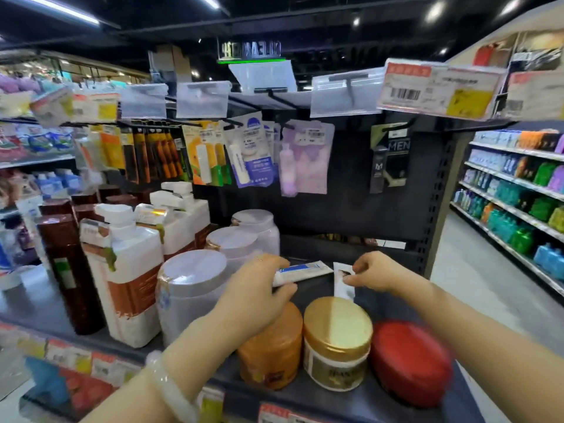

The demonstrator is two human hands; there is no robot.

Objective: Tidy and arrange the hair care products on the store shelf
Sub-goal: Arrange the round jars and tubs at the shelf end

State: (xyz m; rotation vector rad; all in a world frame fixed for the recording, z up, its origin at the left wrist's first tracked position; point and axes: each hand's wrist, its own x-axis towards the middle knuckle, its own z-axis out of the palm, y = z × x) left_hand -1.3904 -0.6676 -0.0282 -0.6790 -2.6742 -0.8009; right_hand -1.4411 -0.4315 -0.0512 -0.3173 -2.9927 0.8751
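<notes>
- The left hand has its fingers clamped on a white tube that lies near the back of the shelf; the grip sits at one end only, so on lifting, the free end may droop and swing into the sachet beside it
- The right hand pinches a small white sachet between thumb and fingertips; the pack is thin and probably slippery, and such a light pinch could let it slide out and drop behind the jars
- The left wrist hangs directly over the orange jar; pulling the tube back low could nudge that jar toward the shelf edge, where it stands close to the front
- The gold-lidded jar and the red-lidded jar crowd the front right; the right forearm crosses above the red one, which looks tilted, so a brush from the arm may roll it off
- The pale-lidded tub stands just beside the left forearm; a sideways sweep could push it against the pump bottle
- The picture is blurred at the edges, so exactly how near the jars sit to the lip cannot be told
</notes>
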